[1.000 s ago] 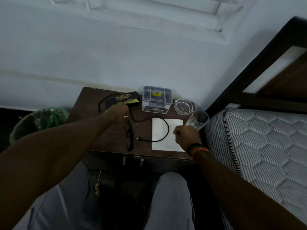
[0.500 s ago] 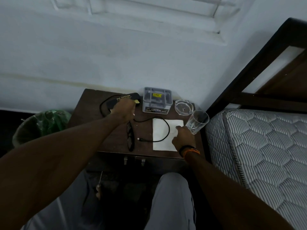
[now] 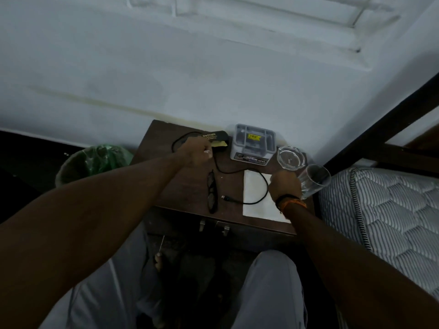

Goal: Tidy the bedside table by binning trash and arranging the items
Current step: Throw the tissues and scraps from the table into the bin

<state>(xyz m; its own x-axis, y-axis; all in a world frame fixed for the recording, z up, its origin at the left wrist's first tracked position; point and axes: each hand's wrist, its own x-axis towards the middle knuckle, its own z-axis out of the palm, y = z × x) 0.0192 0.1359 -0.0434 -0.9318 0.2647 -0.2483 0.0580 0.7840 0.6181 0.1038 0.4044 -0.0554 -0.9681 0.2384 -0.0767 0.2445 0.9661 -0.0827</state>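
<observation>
On the dark bedside table (image 3: 161, 148), my left hand (image 3: 197, 151) is curled into a fist against the near end of a black spectacle case (image 3: 213, 136) holding a yellow cloth (image 3: 219, 144). A black cable (image 3: 237, 172) runs out from under that hand and loops over a white paper (image 3: 256, 205); what the fingers hold is hidden. My right hand (image 3: 285, 185) grips the lower part of a clear glass tumbler (image 3: 314, 180) at the table's right edge. Black spectacles (image 3: 212, 193) lie folded mid-table.
A grey plastic box (image 3: 254, 144) and a glass ashtray (image 3: 291, 157) stand at the back by the wall. A bin with a green liner (image 3: 95, 160) sits left of the table. A striped mattress (image 3: 384, 210) and dark bed frame border the right.
My right hand left the white paper and moved right and back to the tumbler. My left hand stayed at the spectacle case. The camera tilted slightly.
</observation>
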